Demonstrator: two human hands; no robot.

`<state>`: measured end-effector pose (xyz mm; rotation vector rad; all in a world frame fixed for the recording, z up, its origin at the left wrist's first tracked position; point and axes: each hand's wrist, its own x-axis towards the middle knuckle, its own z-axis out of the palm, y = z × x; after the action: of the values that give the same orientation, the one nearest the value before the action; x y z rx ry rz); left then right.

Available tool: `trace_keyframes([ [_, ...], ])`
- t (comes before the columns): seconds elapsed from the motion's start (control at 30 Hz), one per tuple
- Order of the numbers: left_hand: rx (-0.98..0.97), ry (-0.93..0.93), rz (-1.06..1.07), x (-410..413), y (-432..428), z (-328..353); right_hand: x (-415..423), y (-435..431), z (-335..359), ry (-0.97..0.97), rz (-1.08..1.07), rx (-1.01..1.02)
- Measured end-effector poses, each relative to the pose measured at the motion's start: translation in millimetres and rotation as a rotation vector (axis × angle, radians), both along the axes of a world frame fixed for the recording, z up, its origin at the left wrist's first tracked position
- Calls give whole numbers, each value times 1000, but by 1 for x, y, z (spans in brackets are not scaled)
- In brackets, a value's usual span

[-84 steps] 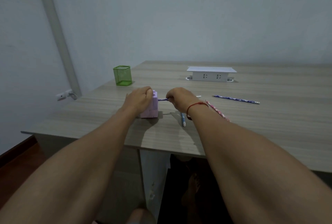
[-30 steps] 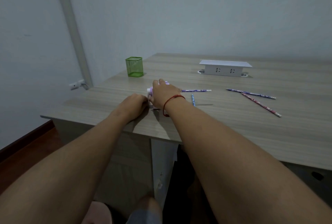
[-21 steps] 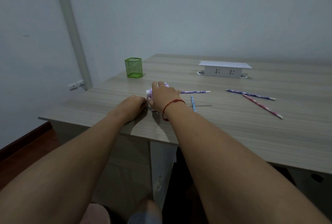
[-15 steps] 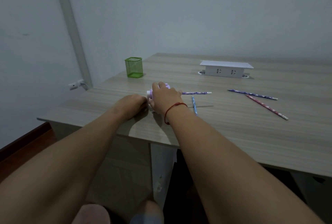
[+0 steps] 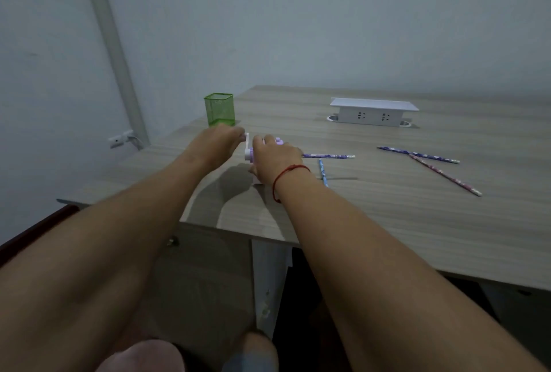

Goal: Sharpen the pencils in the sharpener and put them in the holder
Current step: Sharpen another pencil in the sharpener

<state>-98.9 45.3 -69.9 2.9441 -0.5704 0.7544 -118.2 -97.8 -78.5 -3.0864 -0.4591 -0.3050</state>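
Observation:
A small lilac pencil sharpener (image 5: 249, 154) stands near the table's front left, mostly covered by my right hand (image 5: 275, 158), which clamps down on its body. My left hand (image 5: 222, 140) pinches the sharpener's white crank handle (image 5: 247, 139) on its left side, raised. A purple patterned pencil (image 5: 328, 156) sticks out of the sharpener to the right, lying level. A short blue pencil (image 5: 323, 172) lies just right of my right wrist. The green mesh holder (image 5: 219, 109) stands empty behind my left hand.
A purple pencil (image 5: 417, 154) and a pink pencil (image 5: 444, 175) lie crossed at the right of the wooden table (image 5: 387, 216). A white socket box (image 5: 374, 111) sits at the back. The table's front edge runs under my forearms.
My right hand went from the pencil to gripping the sharpener's body, and my left hand went from the body to the crank. In the last half second the left hand rose with the crank.

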Motion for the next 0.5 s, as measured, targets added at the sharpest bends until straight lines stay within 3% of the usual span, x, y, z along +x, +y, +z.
trace_keyframes([
  [0.23,-18,-95,-82,-37,-1,6,4,0,5,50,48,21],
  [0.5,-11,30,-68,-63,-6,-16,11,-1,1,44,61,52],
])
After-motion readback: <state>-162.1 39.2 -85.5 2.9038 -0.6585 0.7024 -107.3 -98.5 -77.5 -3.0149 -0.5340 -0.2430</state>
